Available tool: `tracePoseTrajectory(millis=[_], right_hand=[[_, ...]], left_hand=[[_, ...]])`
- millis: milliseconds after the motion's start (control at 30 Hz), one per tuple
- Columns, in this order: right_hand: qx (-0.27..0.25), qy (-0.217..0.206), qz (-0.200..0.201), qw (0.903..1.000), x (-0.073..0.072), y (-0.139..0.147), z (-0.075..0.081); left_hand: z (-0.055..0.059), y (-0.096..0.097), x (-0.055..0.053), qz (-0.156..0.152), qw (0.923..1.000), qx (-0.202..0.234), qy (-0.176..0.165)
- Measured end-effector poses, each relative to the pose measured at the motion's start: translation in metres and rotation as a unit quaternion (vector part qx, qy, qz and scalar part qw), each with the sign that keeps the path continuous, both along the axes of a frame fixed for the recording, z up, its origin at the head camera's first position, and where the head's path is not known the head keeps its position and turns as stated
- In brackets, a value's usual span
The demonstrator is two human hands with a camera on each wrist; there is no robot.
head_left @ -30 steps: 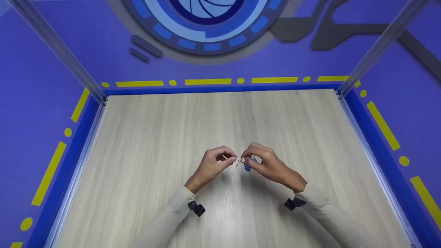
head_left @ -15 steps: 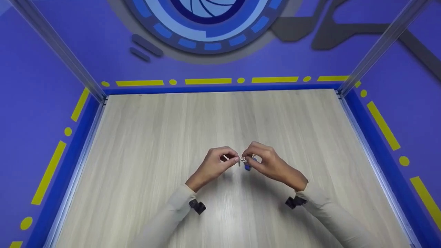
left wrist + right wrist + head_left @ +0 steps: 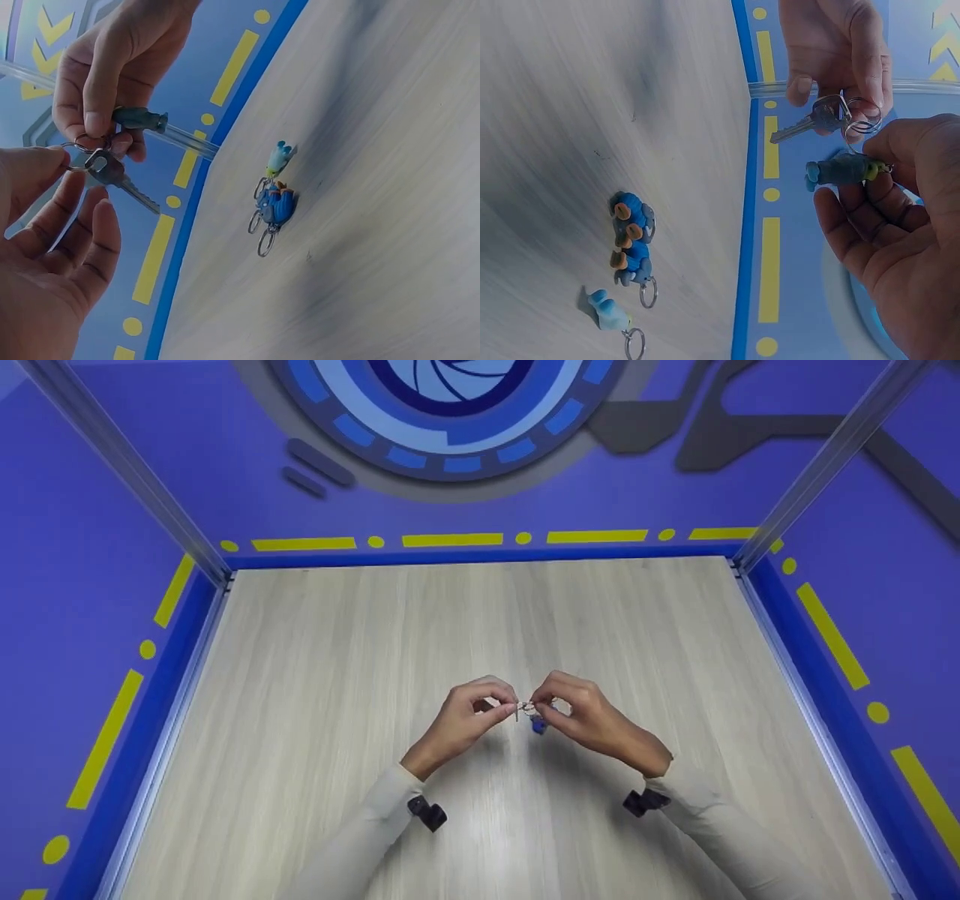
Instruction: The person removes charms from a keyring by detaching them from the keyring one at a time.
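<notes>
My left hand (image 3: 465, 716) pinches a metal ring with thumb and index finger; a silver key (image 3: 109, 169) hangs by it. Opposite it, my right hand (image 3: 581, 709) grips a teal figure keychain (image 3: 844, 171) near its ring end, fingers curled beneath the figure. In the right wrist view, the key ring (image 3: 865, 127) and the keychain's ring overlap between the two hands' fingertips. The key's blade (image 3: 793, 133) points away from the fingers. Both hands are raised over the table, fingertips close together. Part of the keychain's ring is hidden by the right fingers.
Blue figure keychains (image 3: 276, 205) with orange feet and metal rings lie on the wooden table (image 3: 337, 637). A light blue figure keychain (image 3: 609, 311) lies beside them. Blue walls and metal posts (image 3: 135, 472) enclose the table's back and sides.
My left hand shifted slightly right toward my right hand, then slightly back left. The key hangs downward at the left fingertips now. My right hand stays almost in place.
</notes>
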State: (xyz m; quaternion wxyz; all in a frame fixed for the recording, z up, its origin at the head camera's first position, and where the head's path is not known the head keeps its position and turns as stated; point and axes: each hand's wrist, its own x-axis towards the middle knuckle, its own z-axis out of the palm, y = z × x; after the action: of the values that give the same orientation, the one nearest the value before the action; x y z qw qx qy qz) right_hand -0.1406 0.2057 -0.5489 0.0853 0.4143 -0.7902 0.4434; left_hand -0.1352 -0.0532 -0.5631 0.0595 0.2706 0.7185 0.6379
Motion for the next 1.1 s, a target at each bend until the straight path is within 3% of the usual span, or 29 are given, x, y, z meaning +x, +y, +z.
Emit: tracePoseTrajectory(millis=[200, 400, 767, 1100], right_hand=[[-0.031, -0.031, -0.009, 0.9990, 0.002, 0.000, 0.000], [-0.039, -0.050, -0.006, 0.9980, 0.004, -0.002, 0.002], [-0.034, -0.071, -0.001, 0.9969, 0.005, -0.001, -0.001], [-0.031, -0.060, 0.015, 0.9976, 0.004, -0.002, 0.002]], left_hand=[[-0.001, -0.002, 0.002, -0.010, 0.9996, 0.009, -0.025], [0.000, -0.003, 0.002, -0.025, 0.9991, -0.013, -0.031], [0.010, -0.001, -0.005, -0.016, 0.9952, -0.096, -0.003], [0.014, 0.005, -0.006, -0.023, 0.9946, -0.097, 0.028]])
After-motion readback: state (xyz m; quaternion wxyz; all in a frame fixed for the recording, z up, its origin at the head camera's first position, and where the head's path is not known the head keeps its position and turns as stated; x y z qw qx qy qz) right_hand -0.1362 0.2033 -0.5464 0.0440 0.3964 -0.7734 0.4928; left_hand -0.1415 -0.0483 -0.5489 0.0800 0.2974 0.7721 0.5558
